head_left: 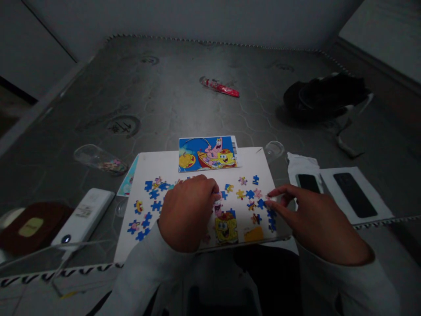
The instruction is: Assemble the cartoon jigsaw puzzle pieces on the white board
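A white board (158, 164) carries loose blue, pink and yellow jigsaw pieces (148, 215) scattered around a partly joined cartoon picture (226, 228). A printed picture card (207, 154) of cartoon characters in a boat lies at the board's far edge. My left hand (187, 213) rests curled on the board's middle, its fingertips among the pieces, and its palm hides whatever lies under it. My right hand (305, 210) reaches in from the right, with thumb and forefinger meeting on a small jigsaw piece (268, 198).
The board lies on a grey quilted mattress (164, 105) with a stitched edge. Around it are a red tube (219, 87), a black bag (324, 96), a white power bank (83, 217), a clear plastic case (100, 159), and a black phone (355, 194) on a white box.
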`<act>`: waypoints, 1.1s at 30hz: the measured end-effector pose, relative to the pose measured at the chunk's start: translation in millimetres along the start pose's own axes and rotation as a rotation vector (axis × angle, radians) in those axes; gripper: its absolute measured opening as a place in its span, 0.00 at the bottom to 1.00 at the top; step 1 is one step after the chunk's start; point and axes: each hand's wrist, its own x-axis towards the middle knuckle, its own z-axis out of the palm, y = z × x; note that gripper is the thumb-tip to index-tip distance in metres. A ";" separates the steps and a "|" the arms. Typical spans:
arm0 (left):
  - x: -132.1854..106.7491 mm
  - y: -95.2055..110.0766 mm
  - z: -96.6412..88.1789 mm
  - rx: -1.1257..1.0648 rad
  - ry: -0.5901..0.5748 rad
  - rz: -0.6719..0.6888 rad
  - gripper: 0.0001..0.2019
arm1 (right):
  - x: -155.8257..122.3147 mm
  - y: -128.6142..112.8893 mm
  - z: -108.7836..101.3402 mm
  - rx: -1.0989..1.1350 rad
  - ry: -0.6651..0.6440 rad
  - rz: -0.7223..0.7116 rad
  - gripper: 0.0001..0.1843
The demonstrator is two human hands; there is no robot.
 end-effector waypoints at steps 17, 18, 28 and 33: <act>-24.7 -6.5 -12.7 0.181 0.081 -0.014 0.13 | 4.1 11.9 -5.3 0.008 0.015 0.022 0.09; -25.2 -7.8 -13.9 0.199 0.083 -0.018 0.14 | 4.3 12.1 -4.5 0.009 0.019 0.005 0.09; -30.3 -15.9 -14.7 0.295 0.113 0.034 0.18 | 5.6 5.6 2.0 0.038 0.027 -0.079 0.06; -30.0 -15.3 -16.8 0.288 0.099 -0.015 0.18 | 6.4 5.0 2.9 0.038 0.023 -0.062 0.07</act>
